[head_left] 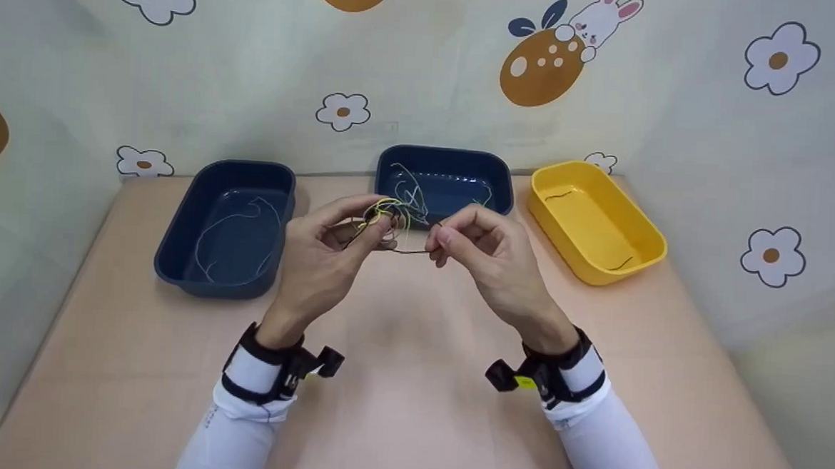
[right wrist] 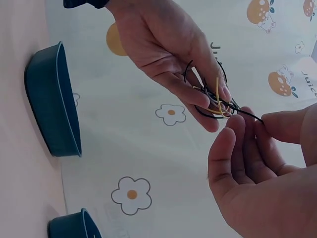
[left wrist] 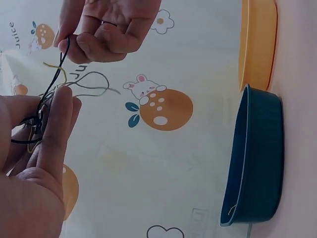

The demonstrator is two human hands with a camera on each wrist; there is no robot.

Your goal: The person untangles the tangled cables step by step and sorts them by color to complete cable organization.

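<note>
A tangle of thin wires [head_left: 390, 208], yellow, black and pale grey, is held between the thumb and fingers of my left hand [head_left: 324, 251]. Loose grey loops stick out above it, overlapping the middle bin in the head view. To the right of the tangle, my right hand [head_left: 491, 260] pinches a black wire [left wrist: 59, 69] between thumb and forefinger. That wire runs across the gap from the tangle to the right fingertips. In the right wrist view, the yellow wire [right wrist: 218, 94] stands up from the bundle beside the black ones. Part of the tangle is hidden by the left fingers.
A dark blue bin [head_left: 166, 264] at left holds pale grey wires [head_left: 203, 237]. Behind the hands stands another dark blue bin [head_left: 447, 154], with a wire at its right side. The yellow bin [head_left: 594, 269] at right contains short dark wires [head_left: 623, 263]. A patterned cloth [head_left: 440, 71] closes the back.
</note>
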